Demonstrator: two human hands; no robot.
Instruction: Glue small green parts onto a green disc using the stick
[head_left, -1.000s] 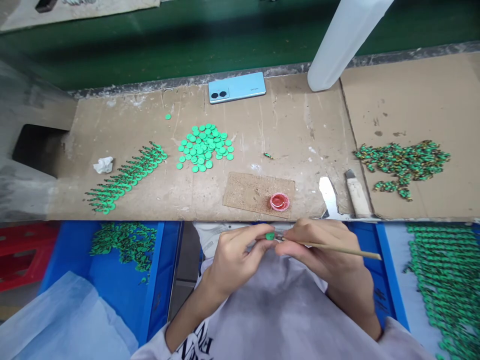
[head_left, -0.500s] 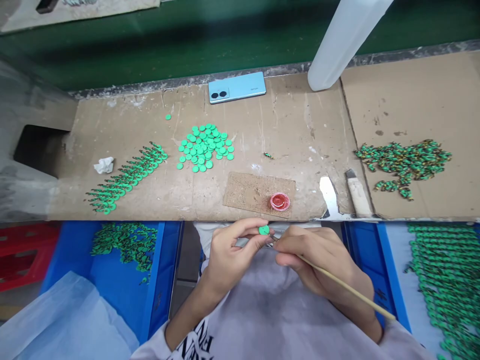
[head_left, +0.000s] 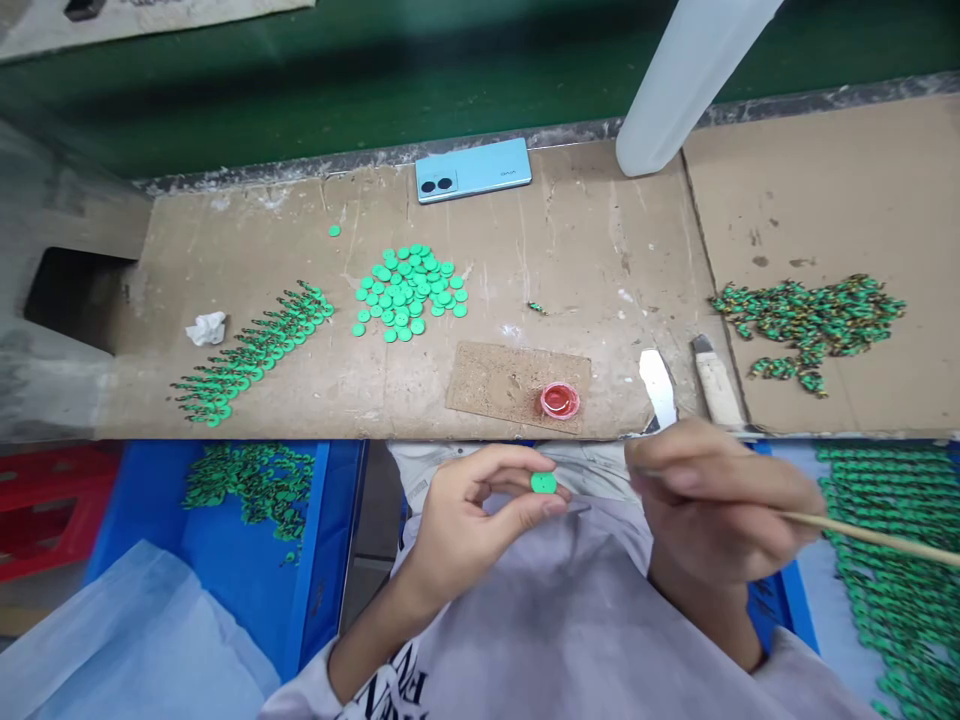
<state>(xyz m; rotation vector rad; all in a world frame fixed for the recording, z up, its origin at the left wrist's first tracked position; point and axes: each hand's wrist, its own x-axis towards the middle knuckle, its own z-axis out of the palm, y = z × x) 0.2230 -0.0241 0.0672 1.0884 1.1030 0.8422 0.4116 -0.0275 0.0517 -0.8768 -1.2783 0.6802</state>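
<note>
Between the thumb and fingers of my left hand (head_left: 472, 525) is a small round green disc (head_left: 544, 483), like a button, its flat face turned up. My right hand (head_left: 724, 500) is closed around a thin wooden-handled brush (head_left: 862, 527). It is held well off to the right of the disc, and motion blurs the fingers and the brush tip. Just beyond my hands, on the table edge, a small pot of red liquid (head_left: 559, 401) stands on a cardboard piece (head_left: 491, 380). A heap of loose green discs (head_left: 405, 292) lies farther back.
A slanting row of green discs with dark coiled pieces (head_left: 259, 358) lies left, beside crumpled tissue (head_left: 206, 328). A blue phone (head_left: 472, 170) and white post (head_left: 664, 100) stand behind. A blade (head_left: 716, 385) and green-gold pieces (head_left: 817, 318) are right. Blue bins (head_left: 307, 560) flank my lap.
My right hand has moved right and up with the brush, away from the disc. My left hand has shifted slightly right and down, still pinching the disc.
</note>
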